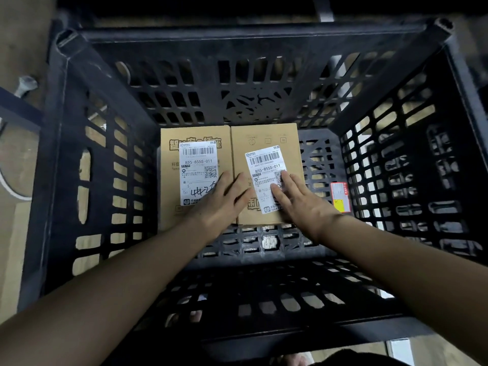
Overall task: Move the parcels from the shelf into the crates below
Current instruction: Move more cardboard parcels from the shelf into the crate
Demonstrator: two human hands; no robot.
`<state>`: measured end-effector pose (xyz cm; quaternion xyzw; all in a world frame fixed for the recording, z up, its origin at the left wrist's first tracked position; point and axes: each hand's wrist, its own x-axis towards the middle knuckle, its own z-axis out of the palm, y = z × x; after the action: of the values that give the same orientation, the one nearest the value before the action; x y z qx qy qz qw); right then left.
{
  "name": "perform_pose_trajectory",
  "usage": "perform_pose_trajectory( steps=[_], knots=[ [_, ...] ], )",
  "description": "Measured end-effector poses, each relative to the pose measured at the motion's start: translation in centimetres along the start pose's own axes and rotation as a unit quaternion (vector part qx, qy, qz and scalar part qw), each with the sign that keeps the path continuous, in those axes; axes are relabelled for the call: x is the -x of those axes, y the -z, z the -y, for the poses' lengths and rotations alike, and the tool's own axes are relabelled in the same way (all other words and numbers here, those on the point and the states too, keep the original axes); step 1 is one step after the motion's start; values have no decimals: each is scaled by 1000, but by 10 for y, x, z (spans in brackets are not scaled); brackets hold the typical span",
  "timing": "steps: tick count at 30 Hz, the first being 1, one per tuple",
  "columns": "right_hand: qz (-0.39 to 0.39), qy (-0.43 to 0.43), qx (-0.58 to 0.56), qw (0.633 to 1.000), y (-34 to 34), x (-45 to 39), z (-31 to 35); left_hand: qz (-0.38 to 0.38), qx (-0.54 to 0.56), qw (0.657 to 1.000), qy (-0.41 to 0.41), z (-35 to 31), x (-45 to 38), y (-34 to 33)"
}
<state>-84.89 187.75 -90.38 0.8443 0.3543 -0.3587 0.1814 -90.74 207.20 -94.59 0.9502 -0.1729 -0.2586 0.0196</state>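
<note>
Both hands lie flat, gripping nothing: left hand [221,198] and right hand [295,199] press the right parcel [266,138], touching the left parcel [171,175] on the crate [253,35] floor. Pushing sideways could ride one box over the other.

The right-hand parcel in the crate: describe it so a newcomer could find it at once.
Look into the black crate; two brown boxes lie side by side on its floor. The right parcel lies under the right hand. Unlike the left parcel, its white label sits crooked and shows no handwriting.
</note>
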Motion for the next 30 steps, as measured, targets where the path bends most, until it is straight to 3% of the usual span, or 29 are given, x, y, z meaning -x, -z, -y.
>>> perform_pose_trajectory(
  steps=[2, 9, 15, 21, 27, 30],
  knots=[
    [-11, 7, -13, 1000, 1, -2, -1, 38, -25, 999, 13, 3, 4, 11],
    [-16, -10, -10, 1000, 1, -8, -2, 61, -105, 992, 15, 0, 6, 25],
    [-86, -3, -29, 996, 4, -10, 4, 33, -161, 986, 8, -7, 2, 38],
    [-19, 12, -25, 999, 9, -18, 4, 59, -175, 983, 5, -9, -1, 47],
    [-29, 35, -25, 999, 20, -4, -7, 93, -214, 973, -4, -15, -5, 68],
    [6, 33, 3, 999, 12, 9, -14, 88, -239, 967, -18, -19, -2, 68]
  ],
)
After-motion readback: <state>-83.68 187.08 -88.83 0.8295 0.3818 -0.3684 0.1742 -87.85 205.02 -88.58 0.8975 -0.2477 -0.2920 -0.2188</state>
